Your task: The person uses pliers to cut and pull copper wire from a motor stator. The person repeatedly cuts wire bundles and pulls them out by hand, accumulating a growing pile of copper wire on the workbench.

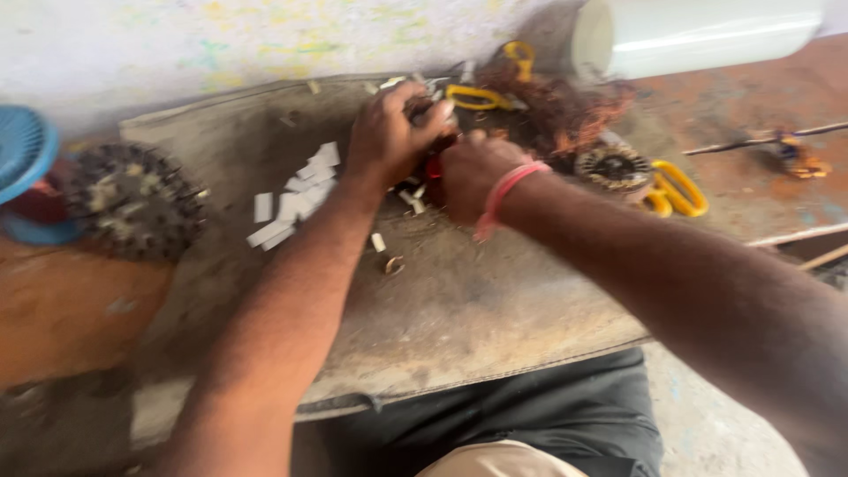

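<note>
Small red object, mostly hidden and blurred, pinched between both hands over the grey table mat, tangle of reddish-brown copper wire just behind it, loose and frayed, spread toward the round wound coil lying flat beside it

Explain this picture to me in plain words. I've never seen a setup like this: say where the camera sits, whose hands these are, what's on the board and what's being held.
There is no machine here: one person works with bare hands, and the single camera is worn on the head, looking down.

The left hand and the right hand, which has a pink wristband, meet over a small red-and-dark part. Motion blur hides what it is and how it is gripped.

They work on a worn flat board. On it lie small white strips, a tangle of copper wire, a round wound stator core and yellow-handled scissors.

At the left stands a dark slotted stator beside a blue fan part. A white roll lies at the back.
</note>
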